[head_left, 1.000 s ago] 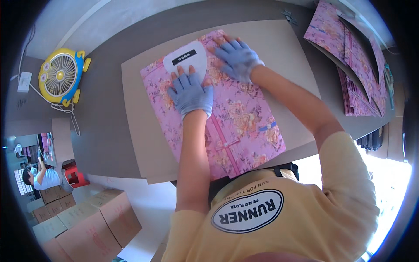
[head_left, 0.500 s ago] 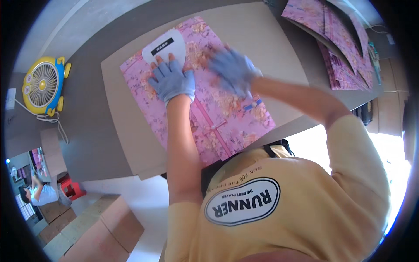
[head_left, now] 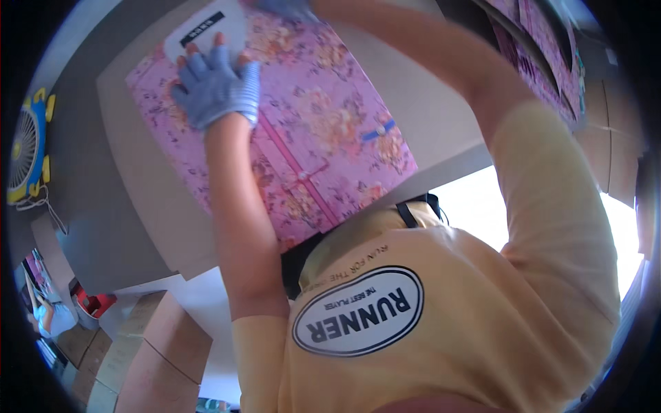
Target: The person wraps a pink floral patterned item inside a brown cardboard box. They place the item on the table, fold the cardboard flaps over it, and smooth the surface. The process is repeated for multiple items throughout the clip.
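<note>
A flat pink panel (head_left: 330,131) with a flower print lies on a large beige board (head_left: 148,193). Along it runs a pink printed ribbon, and a small blue strip (head_left: 379,131) sits near its right edge. Its far left corner carries a white rounded patch (head_left: 227,34) with a dark label. My left hand (head_left: 217,86), in a blue fingerless-tip glove, presses flat on the panel with fingers spread, touching the patch's lower edge. My right hand (head_left: 289,7), gloved alike, is over the panel's far edge. The picture's top cuts it off, so its fingers are hidden.
Beneath the board is a grey table (head_left: 82,138). More pink flowered panels (head_left: 527,48) are stacked at the far right. A yellow and blue fan (head_left: 27,148) stands at the left. Cardboard boxes (head_left: 155,351) sit on the floor, with another person (head_left: 58,316) beyond at lower left.
My right hand has gone from the panel's right half to its far edge. My left hand stays pressed on the panel. The whole view has shifted, so things sit further left and higher.
</note>
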`<action>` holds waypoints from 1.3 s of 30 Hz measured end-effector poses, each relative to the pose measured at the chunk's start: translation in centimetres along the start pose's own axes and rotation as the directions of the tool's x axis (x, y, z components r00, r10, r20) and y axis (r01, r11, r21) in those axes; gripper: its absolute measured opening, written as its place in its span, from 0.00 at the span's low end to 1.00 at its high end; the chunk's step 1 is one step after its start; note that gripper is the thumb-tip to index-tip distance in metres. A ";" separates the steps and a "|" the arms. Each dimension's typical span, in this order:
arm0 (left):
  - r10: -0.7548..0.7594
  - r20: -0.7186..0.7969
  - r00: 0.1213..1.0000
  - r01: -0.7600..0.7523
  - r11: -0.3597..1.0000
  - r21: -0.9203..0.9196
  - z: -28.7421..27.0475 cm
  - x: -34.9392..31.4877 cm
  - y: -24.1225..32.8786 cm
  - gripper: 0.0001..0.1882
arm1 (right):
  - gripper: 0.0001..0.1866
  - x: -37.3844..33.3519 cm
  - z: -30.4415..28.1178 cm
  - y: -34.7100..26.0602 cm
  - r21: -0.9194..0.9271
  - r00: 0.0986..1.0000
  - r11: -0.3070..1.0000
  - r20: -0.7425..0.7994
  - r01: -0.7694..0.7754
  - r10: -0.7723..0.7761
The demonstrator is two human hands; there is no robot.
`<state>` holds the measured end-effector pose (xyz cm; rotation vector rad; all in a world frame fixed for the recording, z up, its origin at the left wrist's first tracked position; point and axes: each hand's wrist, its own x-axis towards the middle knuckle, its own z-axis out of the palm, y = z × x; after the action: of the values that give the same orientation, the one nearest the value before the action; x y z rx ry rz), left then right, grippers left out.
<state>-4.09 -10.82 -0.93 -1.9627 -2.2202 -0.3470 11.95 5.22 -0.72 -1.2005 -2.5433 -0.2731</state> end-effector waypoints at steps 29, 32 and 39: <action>-0.085 0.063 0.994 0.086 0.996 -0.012 -1.9 0.2 -0.2 0.28 | 0.31 -28.3 -14.7 -13.4 0.353 0.981 0.915 0.096 -0.193 0.170; -0.066 0.026 0.997 0.066 0.998 -0.014 -1.4 0.2 -0.4 0.25 | 0.33 -28.0 -14.8 -14.0 0.805 0.888 0.501 0.071 -0.320 0.454; -0.104 -0.187 0.977 0.060 0.972 -0.228 -0.6 -0.5 -1.9 0.21 | 0.22 -24.3 -16.8 -17.5 0.409 0.931 0.869 0.108 0.279 -0.350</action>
<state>-5.98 -11.65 -0.61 -1.8437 -2.2195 -0.7970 16.26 -28.33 5.57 -0.6825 -2.7665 0.2756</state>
